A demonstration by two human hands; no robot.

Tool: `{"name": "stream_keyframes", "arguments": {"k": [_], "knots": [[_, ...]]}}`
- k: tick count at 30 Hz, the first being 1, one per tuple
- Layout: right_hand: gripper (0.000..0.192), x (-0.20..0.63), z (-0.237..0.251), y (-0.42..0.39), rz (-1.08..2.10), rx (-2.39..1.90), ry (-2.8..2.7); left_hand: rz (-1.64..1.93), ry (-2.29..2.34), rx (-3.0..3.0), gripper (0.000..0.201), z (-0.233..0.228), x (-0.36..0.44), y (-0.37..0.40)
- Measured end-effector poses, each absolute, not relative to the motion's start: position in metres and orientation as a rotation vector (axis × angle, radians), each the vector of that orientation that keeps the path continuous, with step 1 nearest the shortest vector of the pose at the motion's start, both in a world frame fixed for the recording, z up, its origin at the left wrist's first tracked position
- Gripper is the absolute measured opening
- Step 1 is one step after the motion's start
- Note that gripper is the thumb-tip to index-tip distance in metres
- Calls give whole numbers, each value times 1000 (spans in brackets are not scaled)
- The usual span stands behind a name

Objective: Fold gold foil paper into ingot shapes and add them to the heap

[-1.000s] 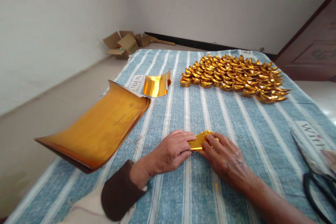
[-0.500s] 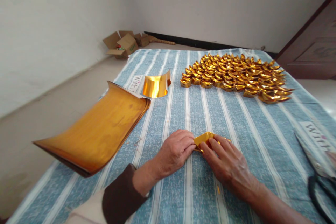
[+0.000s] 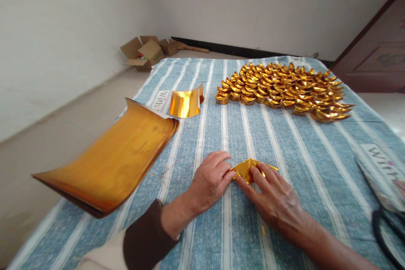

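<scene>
Head view, the only one we have. We see the left hand [image 3: 211, 179] and the right hand [image 3: 274, 198] meeting over a small, partly folded piece of shiny gold foil paper [image 3: 248, 168], which lies on the blue-and-white striped cloth [image 3: 284, 143] near its front middle. The left fingertips pinch the foil's left corner; the right fingers [image 3: 257, 177] press flat on its right half (both hands gripping or pinning the same piece). A brown sleeve cuff [image 3: 147, 240] covers the left wrist.

To the left, a curled stack of large gold foil sheets [image 3: 114, 160] overhangs the cloth's edge. Behind it stands a bent strip of gold foil [image 3: 186, 102]. Far right, we note a dense pile of folded gold ingot shapes [image 3: 284, 90]. Black-handled scissors [image 3: 387, 223] lie at the right edge. Open cardboard boxes [image 3: 145, 52] sit on the floor by the wall.
</scene>
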State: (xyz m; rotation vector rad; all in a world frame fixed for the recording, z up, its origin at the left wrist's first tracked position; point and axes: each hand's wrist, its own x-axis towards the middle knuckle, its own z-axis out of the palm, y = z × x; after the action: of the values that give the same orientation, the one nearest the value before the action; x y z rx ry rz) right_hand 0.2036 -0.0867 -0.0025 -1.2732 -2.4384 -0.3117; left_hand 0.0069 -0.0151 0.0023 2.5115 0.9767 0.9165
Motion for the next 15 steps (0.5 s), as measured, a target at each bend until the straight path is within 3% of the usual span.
{"name": "stream_keyframes", "arguments": {"k": [15], "knots": [[43, 201, 0, -87, -297, -1309, -2457, 914, 1006, 2626, 16, -3, 8, -15]]}}
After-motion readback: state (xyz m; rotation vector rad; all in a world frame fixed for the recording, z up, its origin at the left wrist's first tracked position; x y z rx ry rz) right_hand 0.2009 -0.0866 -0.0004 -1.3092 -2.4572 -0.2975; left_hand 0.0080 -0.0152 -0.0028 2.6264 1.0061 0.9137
